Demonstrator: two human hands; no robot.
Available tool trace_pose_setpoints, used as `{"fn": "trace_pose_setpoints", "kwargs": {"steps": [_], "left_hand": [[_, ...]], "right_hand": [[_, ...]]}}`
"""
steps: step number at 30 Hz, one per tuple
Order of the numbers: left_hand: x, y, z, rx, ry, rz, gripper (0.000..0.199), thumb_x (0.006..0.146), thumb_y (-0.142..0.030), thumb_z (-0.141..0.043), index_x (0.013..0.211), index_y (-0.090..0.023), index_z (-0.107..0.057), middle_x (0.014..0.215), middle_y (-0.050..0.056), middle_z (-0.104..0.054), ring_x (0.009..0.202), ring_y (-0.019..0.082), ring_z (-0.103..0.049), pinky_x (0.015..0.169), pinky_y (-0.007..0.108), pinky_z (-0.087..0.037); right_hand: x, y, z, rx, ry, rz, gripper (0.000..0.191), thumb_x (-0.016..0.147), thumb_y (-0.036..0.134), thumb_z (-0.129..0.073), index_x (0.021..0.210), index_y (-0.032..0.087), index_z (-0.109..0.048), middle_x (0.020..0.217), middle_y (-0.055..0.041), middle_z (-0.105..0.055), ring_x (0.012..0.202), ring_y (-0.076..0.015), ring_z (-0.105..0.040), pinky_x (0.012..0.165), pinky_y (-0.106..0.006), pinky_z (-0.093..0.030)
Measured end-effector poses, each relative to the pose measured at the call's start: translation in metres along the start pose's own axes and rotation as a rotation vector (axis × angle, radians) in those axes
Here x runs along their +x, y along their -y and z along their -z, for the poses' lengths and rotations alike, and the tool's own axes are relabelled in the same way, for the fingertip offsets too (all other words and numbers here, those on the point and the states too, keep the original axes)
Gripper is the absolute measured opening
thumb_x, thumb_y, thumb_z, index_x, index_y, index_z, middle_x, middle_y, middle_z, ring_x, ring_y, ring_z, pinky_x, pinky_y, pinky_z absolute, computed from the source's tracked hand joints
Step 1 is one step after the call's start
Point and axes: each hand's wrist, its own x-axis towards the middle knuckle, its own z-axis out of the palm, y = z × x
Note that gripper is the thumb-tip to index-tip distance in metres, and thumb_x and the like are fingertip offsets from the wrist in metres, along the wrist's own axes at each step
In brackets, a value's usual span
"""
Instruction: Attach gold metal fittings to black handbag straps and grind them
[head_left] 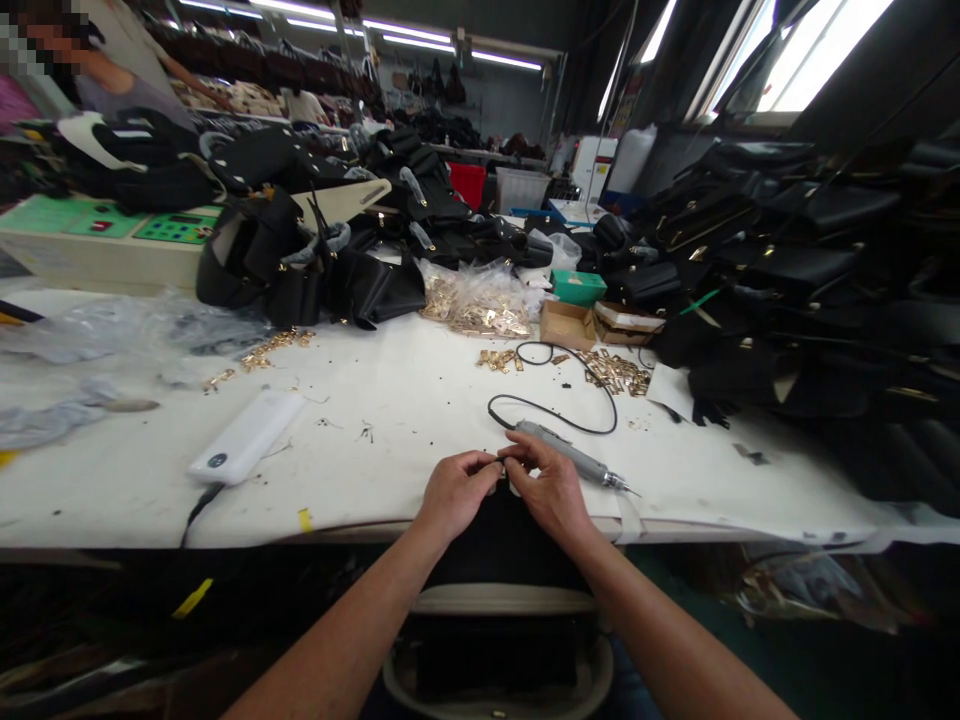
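Observation:
A black bag (504,560) with a pale rim lies across the table's front edge and hangs down toward my lap. At the far end of its flap my left hand (454,492) pinches the edge between thumb and fingers. My right hand (553,490) is closed on the same edge, its fingertips nearly meeting the left ones. Something small sits between the fingertips, too hidden to name. Just behind my right hand lies a grey electric screwdriver (566,452), its bit pointing right and its black cord looping back over the white tabletop (390,400).
Gold metal fittings (615,372) lie in piles, with more in a plastic bag (480,300). Cardboard box (568,324) and green box (578,287) stand behind. A white power bank (247,437) lies left. Black bags (780,270) crowd the right; people (135,60) stand far left.

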Motion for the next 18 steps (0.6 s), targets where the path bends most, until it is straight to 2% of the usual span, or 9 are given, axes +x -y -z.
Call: {"fn": "trace_pose_setpoints", "kwargs": {"steps": [11, 14, 18], "left_hand": [[0.0007, 0.0003, -0.0047, 0.029, -0.074, 0.052, 0.023, 0.081, -0.038, -0.061, 0.076, -0.021, -0.075, 0.061, -0.002, -0.065, 0.059, 0.015, -0.058, 0.058, 0.026, -0.041], [0.0008, 0.0005, -0.0052, 0.038, -0.073, 0.051, 0.024, 0.081, -0.039, -0.06, 0.075, -0.021, -0.075, 0.061, -0.001, -0.065, 0.059, 0.015, -0.058, 0.058, 0.026, -0.04], [-0.001, -0.0023, -0.0038, 0.057, -0.047, 0.044, 0.027, 0.083, -0.041, -0.059, 0.075, -0.021, -0.075, 0.059, -0.002, -0.062, 0.056, 0.014, -0.054, 0.055, 0.026, -0.037]], "right_hand": [[0.0031, 0.0015, -0.0063, 0.072, 0.018, -0.071, 0.031, 0.08, 0.019, -0.061, 0.11, 0.017, -0.068, 0.091, -0.0053, -0.076, 0.079, -0.019, -0.07, 0.076, -0.032, -0.056], [0.0028, 0.0, -0.004, 0.092, 0.026, -0.093, 0.027, 0.082, 0.023, -0.063, 0.108, 0.017, -0.07, 0.094, -0.0058, -0.075, 0.084, -0.0201, -0.07, 0.08, -0.033, -0.055], [0.0014, -0.0001, -0.0001, 0.111, 0.06, -0.154, 0.024, 0.083, 0.034, -0.068, 0.101, 0.017, -0.073, 0.088, -0.0046, -0.075, 0.077, -0.0195, -0.069, 0.071, -0.031, -0.054]]}}
